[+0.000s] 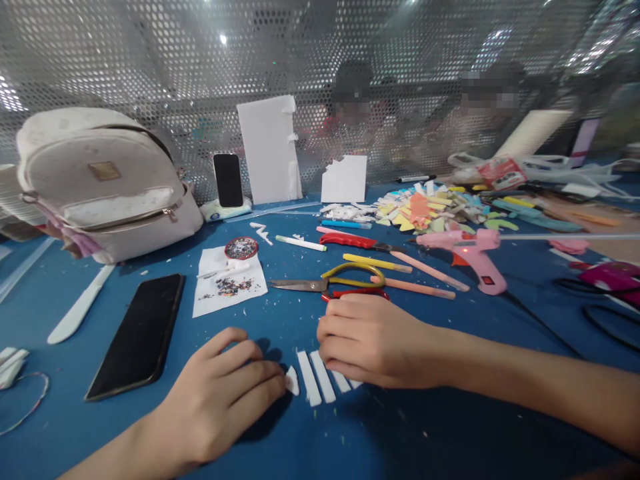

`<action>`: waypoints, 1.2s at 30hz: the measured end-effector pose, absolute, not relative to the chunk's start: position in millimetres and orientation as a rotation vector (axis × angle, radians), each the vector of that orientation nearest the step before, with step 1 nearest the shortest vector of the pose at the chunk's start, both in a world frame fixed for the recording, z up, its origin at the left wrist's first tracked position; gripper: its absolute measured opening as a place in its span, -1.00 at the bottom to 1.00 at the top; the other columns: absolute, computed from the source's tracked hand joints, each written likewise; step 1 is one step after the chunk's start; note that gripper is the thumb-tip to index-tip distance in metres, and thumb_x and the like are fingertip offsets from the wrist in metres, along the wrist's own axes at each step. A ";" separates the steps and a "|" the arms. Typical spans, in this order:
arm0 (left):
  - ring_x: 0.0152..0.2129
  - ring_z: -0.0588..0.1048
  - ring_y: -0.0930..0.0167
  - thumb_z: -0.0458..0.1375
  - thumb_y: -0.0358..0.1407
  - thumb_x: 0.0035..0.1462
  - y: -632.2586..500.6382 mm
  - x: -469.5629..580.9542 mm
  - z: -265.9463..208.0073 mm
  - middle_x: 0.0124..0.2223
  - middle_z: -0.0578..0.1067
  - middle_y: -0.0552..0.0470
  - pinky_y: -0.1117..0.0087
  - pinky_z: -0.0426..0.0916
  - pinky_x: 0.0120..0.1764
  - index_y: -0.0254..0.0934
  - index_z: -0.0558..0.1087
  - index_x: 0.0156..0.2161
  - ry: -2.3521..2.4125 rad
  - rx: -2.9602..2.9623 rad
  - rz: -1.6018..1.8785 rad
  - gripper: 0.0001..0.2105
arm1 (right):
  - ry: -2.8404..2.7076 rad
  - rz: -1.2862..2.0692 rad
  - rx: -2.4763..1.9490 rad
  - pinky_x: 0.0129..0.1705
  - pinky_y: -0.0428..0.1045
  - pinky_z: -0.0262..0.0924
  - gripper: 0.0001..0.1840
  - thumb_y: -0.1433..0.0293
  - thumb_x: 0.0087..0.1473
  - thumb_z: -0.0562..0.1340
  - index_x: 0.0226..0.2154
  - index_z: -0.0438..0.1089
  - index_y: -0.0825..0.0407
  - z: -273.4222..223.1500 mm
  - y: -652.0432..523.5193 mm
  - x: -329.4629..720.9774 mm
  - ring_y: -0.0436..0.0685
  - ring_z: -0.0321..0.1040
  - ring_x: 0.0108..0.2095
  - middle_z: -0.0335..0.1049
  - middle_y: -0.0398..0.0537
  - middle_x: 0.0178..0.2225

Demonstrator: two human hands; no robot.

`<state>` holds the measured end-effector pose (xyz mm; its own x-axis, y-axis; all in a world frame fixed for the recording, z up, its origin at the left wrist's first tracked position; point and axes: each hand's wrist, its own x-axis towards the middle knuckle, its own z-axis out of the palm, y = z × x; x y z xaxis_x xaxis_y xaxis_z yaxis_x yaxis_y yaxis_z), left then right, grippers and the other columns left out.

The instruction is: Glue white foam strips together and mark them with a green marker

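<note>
Your blue tabletop (280, 443), flecked with pale crumbs, runs back to a grey perforated metal screen (150, 53), through which blurred people (487, 127) show dimly. At far left a cream zipped backpack (115, 180) stands on it; the gold-coloured plate (103, 171) on its front is too small to read. Nearer you lie a long white knife (83, 307) and a large black phone (140, 333). Your left hand (215, 393) has its fingers bent, the tips at a small irregular white piece (293, 381); I cannot tell whether they pinch it. Farther back, dark flecks dot a square white paper (210, 259), and a tall white board (267, 150) leans on the screen. Flat narrow white strips (309, 380) lie side by side between your hands, running partly under your right hand (375, 340). Its fingers curl down, hiding whether they grasp one. Beyond them rest scissors with yellow and red handles (300, 285). Farther right come heaped coloured scraps (430, 210), a pink glue gun (480, 257) with a glowing orange spot, and a red-and-white packet (503, 173) whose print is blurred.
</note>
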<state>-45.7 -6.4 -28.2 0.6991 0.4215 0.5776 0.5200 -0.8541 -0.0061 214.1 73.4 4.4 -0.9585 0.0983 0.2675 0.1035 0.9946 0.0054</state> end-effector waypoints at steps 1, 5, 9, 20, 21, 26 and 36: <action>-0.35 0.45 0.39 -0.03 -0.46 0.35 -6.3 -45.9 -27.9 -0.23 0.61 0.01 0.24 0.27 -0.15 -0.34 0.50 -0.13 -0.767 -2.738 -0.870 -0.77 | -2.866 -0.027 -0.147 -0.20 0.00 0.13 -0.74 0.40 0.32 0.08 -0.37 0.41 0.08 4.2 73.4 214.2 0.07 0.17 -0.34 0.39 -0.05 -0.33; -0.36 0.44 0.40 -0.02 -0.46 0.35 -5.9 -45.5 -27.4 -0.25 0.61 0.02 0.25 0.26 -0.16 -0.35 0.50 -0.15 -0.770 -2.749 -0.884 -0.78 | -2.867 -0.025 -0.153 -0.17 0.00 0.14 -0.75 0.40 0.31 0.09 -0.37 0.40 0.08 3.4 73.5 214.6 0.07 0.18 -0.33 0.39 -0.05 -0.32; -0.34 0.43 0.38 0.01 -0.47 0.34 -6.2 -45.3 -28.6 -0.22 0.61 0.01 0.23 0.23 -0.15 -0.37 0.50 -0.13 -0.769 -2.778 -0.884 -0.80 | -2.863 -0.021 -0.154 -0.15 -0.01 0.14 -0.72 0.40 0.33 0.08 -0.37 0.41 0.09 3.0 73.3 214.3 0.07 0.18 -0.33 0.40 -0.04 -0.32; -0.33 0.42 0.37 -0.02 -0.47 0.36 -5.3 -44.6 -29.6 -0.21 0.61 0.00 0.23 0.20 -0.16 -0.37 0.50 -0.13 -0.750 -2.791 -0.903 -0.77 | -2.841 -0.029 -0.167 -0.10 0.00 0.15 -0.74 0.41 0.31 0.10 -0.37 0.42 0.10 2.9 72.7 213.6 0.07 0.20 -0.32 0.41 -0.05 -0.31; -0.33 0.42 0.37 -0.02 -0.47 0.35 -5.2 -44.7 -30.0 -0.20 0.61 0.00 0.23 0.20 -0.16 -0.37 0.50 -0.13 -0.748 -2.792 -0.903 -0.78 | -2.841 -0.028 -0.168 -0.10 0.01 0.15 -0.75 0.41 0.31 0.10 -0.37 0.42 0.10 2.7 72.7 213.6 0.07 0.20 -0.32 0.41 -0.05 -0.30; -0.33 0.44 0.37 -0.03 -0.46 0.36 -5.3 -44.7 -29.7 -0.20 0.61 -0.01 0.24 0.22 -0.18 -0.37 0.50 -0.12 -0.749 -2.789 -0.891 -0.77 | -2.846 -0.020 -0.171 -0.10 0.01 0.15 -0.74 0.41 0.32 0.10 -0.36 0.42 0.10 3.0 72.1 213.1 0.07 0.20 -0.32 0.41 -0.04 -0.30; -0.32 0.42 0.36 -0.07 -0.46 0.38 -5.0 -44.5 -27.7 -0.18 0.61 0.01 0.23 0.20 -0.17 -0.35 0.50 -0.09 -0.744 -2.813 -0.875 -0.73 | -2.848 -0.033 -0.167 -0.11 0.01 0.16 -0.73 0.41 0.32 0.08 -0.36 0.42 0.10 2.4 72.9 213.5 0.07 0.20 -0.32 0.41 -0.05 -0.31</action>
<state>-44.5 -5.0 -27.7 0.7150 0.4226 0.5570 0.4817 -0.8751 0.0455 213.5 72.9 2.4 -0.9521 0.1110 0.2850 0.1175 0.9931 0.0058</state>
